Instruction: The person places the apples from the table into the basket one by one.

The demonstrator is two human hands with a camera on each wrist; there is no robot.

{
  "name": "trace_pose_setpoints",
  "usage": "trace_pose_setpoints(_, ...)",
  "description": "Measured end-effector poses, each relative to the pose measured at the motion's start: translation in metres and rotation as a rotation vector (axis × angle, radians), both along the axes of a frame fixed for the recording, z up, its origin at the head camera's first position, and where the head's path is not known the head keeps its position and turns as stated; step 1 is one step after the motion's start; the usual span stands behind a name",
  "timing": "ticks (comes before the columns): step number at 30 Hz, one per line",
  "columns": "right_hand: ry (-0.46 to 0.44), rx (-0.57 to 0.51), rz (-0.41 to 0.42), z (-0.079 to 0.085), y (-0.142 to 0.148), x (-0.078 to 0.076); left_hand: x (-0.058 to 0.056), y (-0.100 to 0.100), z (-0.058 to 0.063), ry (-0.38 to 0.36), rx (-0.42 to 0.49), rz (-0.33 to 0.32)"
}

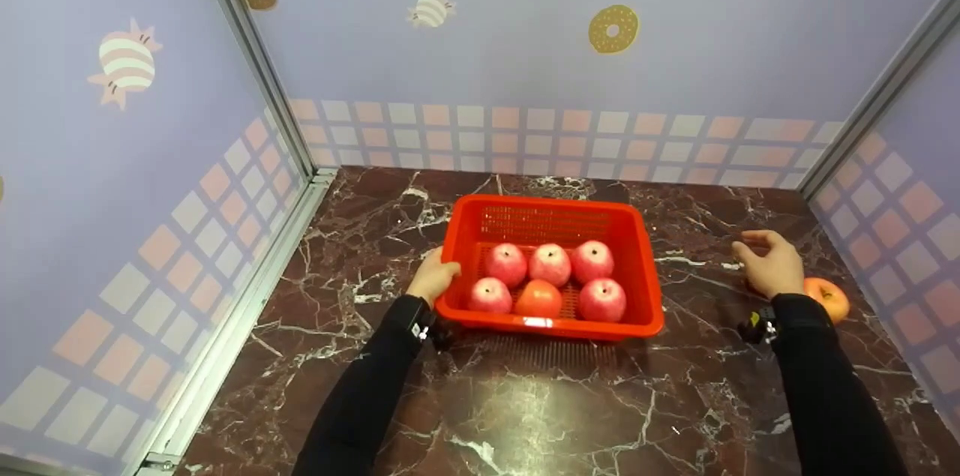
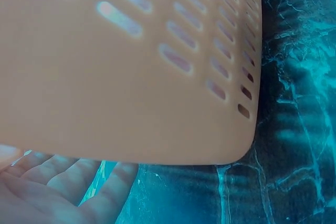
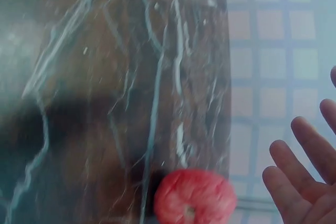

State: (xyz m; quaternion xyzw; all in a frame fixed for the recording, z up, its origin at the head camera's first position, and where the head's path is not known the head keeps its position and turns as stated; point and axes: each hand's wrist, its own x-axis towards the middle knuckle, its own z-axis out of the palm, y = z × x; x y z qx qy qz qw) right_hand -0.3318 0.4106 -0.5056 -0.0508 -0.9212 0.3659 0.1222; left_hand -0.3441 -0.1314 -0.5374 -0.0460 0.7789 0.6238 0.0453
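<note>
In the head view, a red plastic basket with slotted walls stands on the table. Inside it lie several pink-red apples and one smooth orange-red fruit. My left hand holds the basket's left side, thumb over the rim; in the left wrist view its fingers show below the slotted wall, tinted by the camera. Off to the right, my right hand hovers with nothing in it, its fingers spread in the right wrist view. A yellow-orange apple sits beside that wrist, partly hidden by the sleeve.
The table has a dark red marble pattern with white veins. Lilac panels printed with sweets and tiles enclose it at the back, left and right. A metal rail runs along the left edge.
</note>
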Motion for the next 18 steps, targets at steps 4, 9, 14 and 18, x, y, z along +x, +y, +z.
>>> trace_pose_setpoints(4, -0.008, 0.006, -0.052, -0.003, 0.012, 0.004, 0.0, -0.001, 0.0, 0.001, -0.008, 0.004)
trace_pose_setpoints(9, -0.02, 0.003, -0.132, -0.005, 0.026, 0.008, 0.0, 0.001, 0.001, -0.011, 0.036, 0.001)
trace_pose_setpoints(14, -0.059, 0.001, -0.195, -0.007, 0.041, 0.012, 0.001, 0.001, 0.002, -0.007, 0.039, 0.004)
trace_pose_setpoints(18, -0.08, 0.011, -0.226, -0.011, 0.049, 0.017, 0.001, 0.001, 0.002, -0.007, 0.043, 0.003)
